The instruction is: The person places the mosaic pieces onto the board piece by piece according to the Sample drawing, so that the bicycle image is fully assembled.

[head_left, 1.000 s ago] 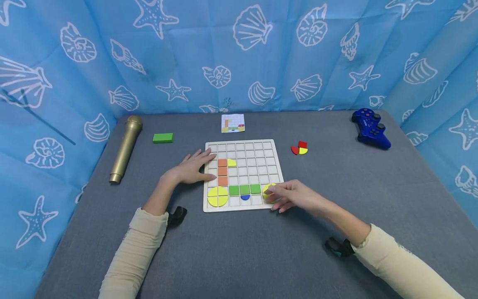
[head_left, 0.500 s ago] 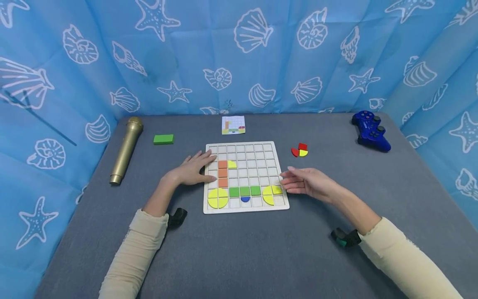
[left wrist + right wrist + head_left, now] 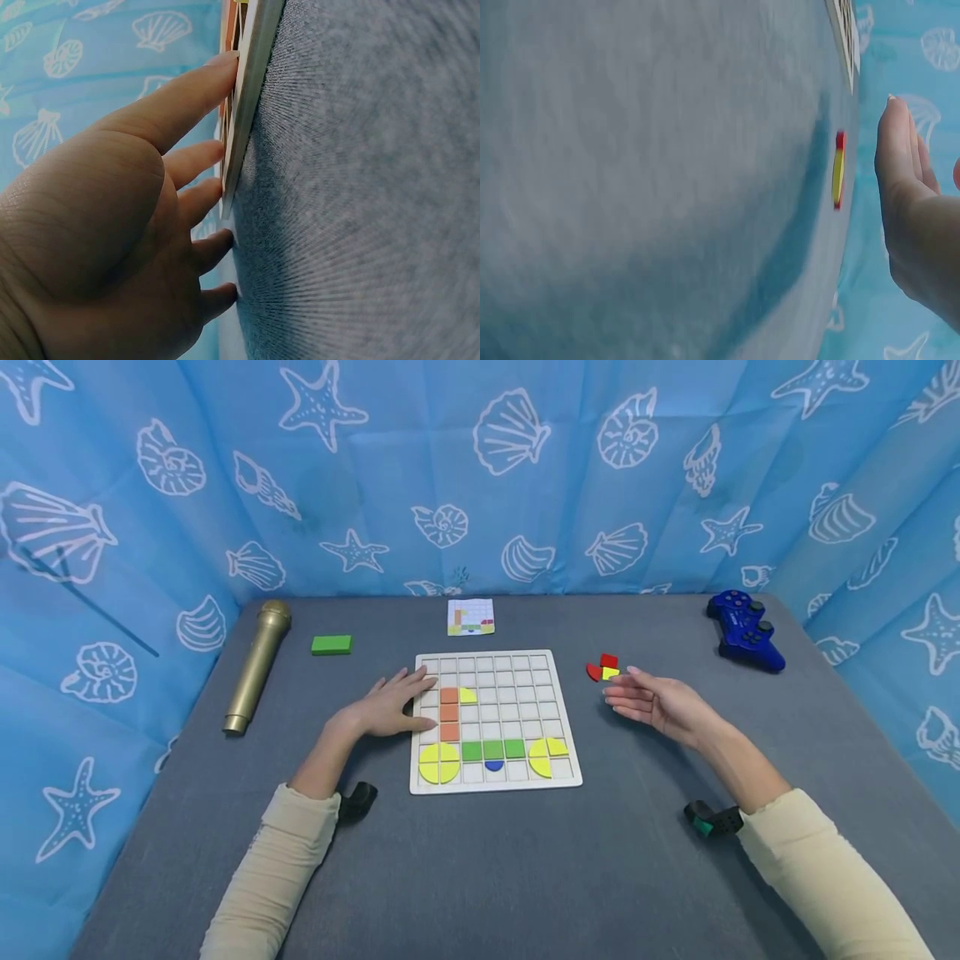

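Note:
My left hand (image 3: 386, 705) rests with spread fingers on the left edge of a white grid board (image 3: 525, 693); in the left wrist view its thumb touches the board's rim (image 3: 251, 90). Orange squares (image 3: 449, 713), a yellow quarter piece (image 3: 468, 695), green squares (image 3: 492, 749) and a blue half-round (image 3: 494, 766) lie in its cells. A yellow circle of quarters (image 3: 438, 763) fills the lower left; at lower right, a yellow circle (image 3: 540, 758) has one bare quarter. My right hand (image 3: 663, 706), holding nothing, hovers beside a yellow quarter (image 3: 610, 673) and two red pieces (image 3: 609, 660).
A small pattern card (image 3: 471, 617) lies behind the board. At the left are a gold microphone (image 3: 258, 668) and a green block (image 3: 332, 645). A blue game controller (image 3: 746, 631) sits at the back right. A blue shell-print curtain (image 3: 525, 477) surrounds the table.
My right hand has left the yellow pieces at the board's lower right and moved right and away from me, towards the loose pieces. The left hand has stayed on the board.

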Available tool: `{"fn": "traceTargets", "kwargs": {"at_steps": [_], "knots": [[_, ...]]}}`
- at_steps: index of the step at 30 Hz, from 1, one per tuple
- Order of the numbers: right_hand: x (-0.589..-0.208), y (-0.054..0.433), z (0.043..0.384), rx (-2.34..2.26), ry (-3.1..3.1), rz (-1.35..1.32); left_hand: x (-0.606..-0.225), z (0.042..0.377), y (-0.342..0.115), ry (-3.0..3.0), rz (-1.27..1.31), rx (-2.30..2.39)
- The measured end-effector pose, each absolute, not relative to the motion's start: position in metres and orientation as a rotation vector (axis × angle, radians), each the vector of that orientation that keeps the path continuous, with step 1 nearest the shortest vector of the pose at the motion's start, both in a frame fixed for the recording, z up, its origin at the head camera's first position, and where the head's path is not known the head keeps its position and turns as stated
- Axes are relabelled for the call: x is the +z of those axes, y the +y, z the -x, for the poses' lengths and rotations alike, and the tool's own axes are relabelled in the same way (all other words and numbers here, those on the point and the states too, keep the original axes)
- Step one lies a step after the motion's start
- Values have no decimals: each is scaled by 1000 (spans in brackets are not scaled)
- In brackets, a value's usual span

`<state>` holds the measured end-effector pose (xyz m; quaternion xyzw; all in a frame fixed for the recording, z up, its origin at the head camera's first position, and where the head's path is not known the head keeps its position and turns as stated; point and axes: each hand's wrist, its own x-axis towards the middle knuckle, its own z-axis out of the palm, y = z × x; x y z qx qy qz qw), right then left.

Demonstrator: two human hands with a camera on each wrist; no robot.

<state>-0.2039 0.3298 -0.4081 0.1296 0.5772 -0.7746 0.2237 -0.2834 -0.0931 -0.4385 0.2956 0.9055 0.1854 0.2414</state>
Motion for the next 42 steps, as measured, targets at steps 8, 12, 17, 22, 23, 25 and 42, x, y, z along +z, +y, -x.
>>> {"fn": "traceTargets", "kwargs": {"at_steps": [8, 12, 17, 22, 23, 25, 42], "knots": [[-409, 358, 216, -2271, 1521, -445, -440, 283, -93, 2488, -814, 506], [-411, 368, 222, -2258, 1598, -451, -442, 283, -93, 2494, -822, 509], [-418, 376, 228, -2144, 1791, -425, -445, 282, -93, 2488, -827, 501], [-423, 380, 238, -2028, 1947, -348, -444, 282, -93, 2493, -819, 512], [-424, 380, 240, -2002, 1979, -330, -444, 282, -93, 2494, -820, 511], [-425, 379, 243, -1930, 2055, -296, -443, 283, -93, 2496, -820, 507], [-428, 350, 252, -1573, 2394, -160, -442, 283, -93, 2479, -813, 510]]}}
